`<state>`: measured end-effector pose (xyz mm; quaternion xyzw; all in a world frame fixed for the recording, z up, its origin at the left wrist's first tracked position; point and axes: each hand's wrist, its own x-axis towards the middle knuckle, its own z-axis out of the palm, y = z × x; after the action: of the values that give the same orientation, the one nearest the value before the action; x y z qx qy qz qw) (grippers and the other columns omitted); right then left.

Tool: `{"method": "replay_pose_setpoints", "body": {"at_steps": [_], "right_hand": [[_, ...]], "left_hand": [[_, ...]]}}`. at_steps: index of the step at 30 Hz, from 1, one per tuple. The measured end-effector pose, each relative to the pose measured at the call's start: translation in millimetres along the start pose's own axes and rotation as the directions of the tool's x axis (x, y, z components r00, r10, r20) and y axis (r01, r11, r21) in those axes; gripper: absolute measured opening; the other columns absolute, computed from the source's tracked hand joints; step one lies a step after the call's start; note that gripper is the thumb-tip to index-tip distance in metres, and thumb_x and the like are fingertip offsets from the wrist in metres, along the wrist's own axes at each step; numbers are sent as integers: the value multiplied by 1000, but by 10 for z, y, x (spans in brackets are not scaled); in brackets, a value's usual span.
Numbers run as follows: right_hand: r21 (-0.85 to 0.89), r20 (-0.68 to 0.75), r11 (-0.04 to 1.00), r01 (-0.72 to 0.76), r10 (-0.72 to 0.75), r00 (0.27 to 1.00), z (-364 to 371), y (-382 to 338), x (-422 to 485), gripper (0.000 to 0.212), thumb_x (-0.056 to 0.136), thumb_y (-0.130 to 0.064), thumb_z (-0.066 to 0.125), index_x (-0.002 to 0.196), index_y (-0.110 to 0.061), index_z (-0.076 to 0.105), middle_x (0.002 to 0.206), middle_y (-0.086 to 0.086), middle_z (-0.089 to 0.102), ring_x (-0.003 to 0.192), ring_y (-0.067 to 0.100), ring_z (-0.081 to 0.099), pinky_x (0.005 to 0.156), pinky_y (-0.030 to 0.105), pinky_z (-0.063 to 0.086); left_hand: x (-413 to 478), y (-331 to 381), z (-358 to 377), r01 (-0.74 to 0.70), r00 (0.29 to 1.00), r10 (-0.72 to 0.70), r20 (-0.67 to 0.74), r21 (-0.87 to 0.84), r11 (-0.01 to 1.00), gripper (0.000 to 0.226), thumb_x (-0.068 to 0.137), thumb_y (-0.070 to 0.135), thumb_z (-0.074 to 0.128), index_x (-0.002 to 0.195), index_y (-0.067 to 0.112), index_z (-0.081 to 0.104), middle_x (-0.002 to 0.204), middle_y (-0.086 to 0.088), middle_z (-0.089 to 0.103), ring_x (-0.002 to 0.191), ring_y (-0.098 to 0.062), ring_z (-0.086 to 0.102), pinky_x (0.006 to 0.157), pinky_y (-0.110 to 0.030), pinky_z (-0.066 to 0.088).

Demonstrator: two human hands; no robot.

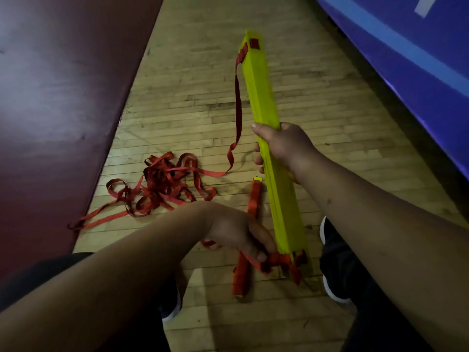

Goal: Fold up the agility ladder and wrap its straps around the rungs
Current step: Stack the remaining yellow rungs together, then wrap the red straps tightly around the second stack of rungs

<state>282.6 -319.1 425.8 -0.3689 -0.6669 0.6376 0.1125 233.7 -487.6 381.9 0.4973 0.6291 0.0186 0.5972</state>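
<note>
Nearest, the left hand [238, 232] pinches a red strap [276, 260] bunched at the near end of the yellow rungs [264, 102]. These are stacked flat into one long bundle, tilted away above the wooden floor [330, 123]. Just beside the left hand, a single rung wound in red [254, 196] lies on the floor. Farther up, the right hand [284, 148] curls its fingers round the bundle's middle. From the far end a hanging strap [238, 102] drops to a loose tangle [162, 184] beside a maroon mat [50, 97].
</note>
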Motion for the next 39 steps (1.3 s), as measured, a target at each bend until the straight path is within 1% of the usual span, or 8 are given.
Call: {"method": "replay_pose_setpoints", "body": {"at_steps": [4, 9, 17, 20, 25, 29, 32, 39], "right_hand": [[19, 11, 1000, -5, 5, 1000, -29, 15, 13, 33, 99, -46, 75, 113, -17, 68, 94, 9, 80, 67, 23, 80, 58, 42, 65], [22, -7, 1000, 22, -22, 1000, -88, 16, 40, 28, 99, -43, 76, 111, -19, 70, 95, 11, 80, 63, 23, 77, 58, 42, 64], [-304, -76, 938, 165, -196, 978, -152, 63, 5, 30, 97, -52, 75, 113, -27, 67, 87, -1, 77, 58, 14, 76, 56, 36, 64], [-418, -76, 889, 189, -241, 967, -144, 84, 3, 33, 95, -54, 77, 106, -27, 63, 88, -2, 75, 60, 15, 76, 58, 39, 65], [-396, -45, 898, 191, -227, 973, -115, 87, -6, 36, 94, -46, 81, 107, -23, 57, 93, -1, 73, 66, 18, 78, 61, 43, 68], [-361, -28, 911, 201, -226, 974, -82, 103, 1, 36, 98, -41, 79, 120, -25, 55, 104, -2, 71, 75, 22, 77, 51, 34, 63], [-386, -32, 899, 207, -237, 971, -57, 108, 6, 39, 99, -47, 76, 125, -29, 52, 105, -5, 69, 78, 19, 74, 44, 21, 51], [-379, 55, 905, 193, -186, 981, 2, 85, 5, 31, 101, -41, 67, 129, -40, 52, 103, -3, 76, 79, 18, 73, 58, 30, 54]], "left_hand": [[43, -31, -23, -31, 998, 31, -53, -10, 999, 22, 97, 36, 80, 118, 29, 78, 100, 20, 76, 107, -7, 70, 107, -39, 52], [-40, -26, -139, -81, 994, 71, -88, -124, 989, 19, 101, 26, 77, 116, 14, 79, 88, 7, 73, 77, -2, 69, 77, -22, 55], [-455, -288, -562, -21, 954, -5, -299, -84, 996, 9, 102, 34, 75, 101, 28, 81, 78, -3, 69, 67, -17, 64, 66, -36, 54], [-663, -381, -699, 24, 882, -52, -469, -64, 998, 10, 102, 38, 74, 99, 35, 82, 90, 5, 79, 80, -18, 75, 72, -33, 62], [-998, -481, -895, -39, 747, -72, -661, -152, 988, 15, 103, 33, 72, 98, 28, 85, 93, -6, 82, 82, -42, 71, 80, -51, 60], [-1123, -533, -949, -119, 655, -134, -743, -276, 954, 21, 105, 36, 69, 97, 26, 86, 78, -18, 74, 64, -25, 64, 64, -31, 52], [-1146, -555, -969, -164, 620, -166, -767, -333, 928, 23, 105, 39, 68, 101, 24, 85, 67, -15, 64, 58, -25, 55, 58, -32, 46], [-1161, -570, -1014, -253, 457, -222, -861, -365, 896, 25, 107, 38, 66, 99, 25, 86, 68, -9, 55, 53, -18, 46, 53, -30, 38]]}}
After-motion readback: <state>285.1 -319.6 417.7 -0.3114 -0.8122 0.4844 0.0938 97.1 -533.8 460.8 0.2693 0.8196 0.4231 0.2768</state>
